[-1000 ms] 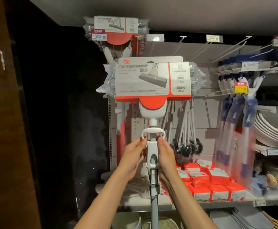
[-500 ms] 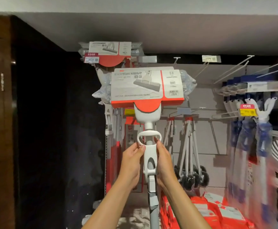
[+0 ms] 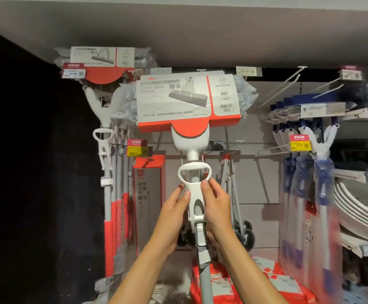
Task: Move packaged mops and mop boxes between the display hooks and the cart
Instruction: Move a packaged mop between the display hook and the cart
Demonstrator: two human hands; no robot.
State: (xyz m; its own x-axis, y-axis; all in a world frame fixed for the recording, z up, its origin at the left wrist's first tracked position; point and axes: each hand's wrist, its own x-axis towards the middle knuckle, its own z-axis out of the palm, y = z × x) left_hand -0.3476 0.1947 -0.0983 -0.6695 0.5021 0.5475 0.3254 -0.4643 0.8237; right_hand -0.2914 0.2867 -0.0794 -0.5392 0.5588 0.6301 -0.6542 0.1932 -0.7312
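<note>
I hold a packaged sponge mop (image 3: 188, 99) upright in front of the display wall; its grey and red card sleeve sits high at centre, with the white neck and loop lever (image 3: 194, 178) below. My left hand (image 3: 174, 213) grips the left side of the white lever and my right hand (image 3: 217, 207) grips its right side, the grey pole (image 3: 205, 279) running down between my forearms. A second packaged mop (image 3: 103, 64) of the same kind hangs at the upper left. A tall red and grey mop box (image 3: 148, 194) stands behind my left hand. No cart is in view.
Empty white display hooks (image 3: 286, 84) jut out at the upper right. Blue-handled packaged mops (image 3: 305, 194) hang on the right beside stacked white basins (image 3: 360, 211). Red packets (image 3: 275, 279) lie on the shelf below. A dark wall fills the left side, a low ceiling soffit spans above.
The held mop has risen with both hands still on its lever, and my view has tilted upward, so the lower shelf of red packets has dropped toward the bottom edge.
</note>
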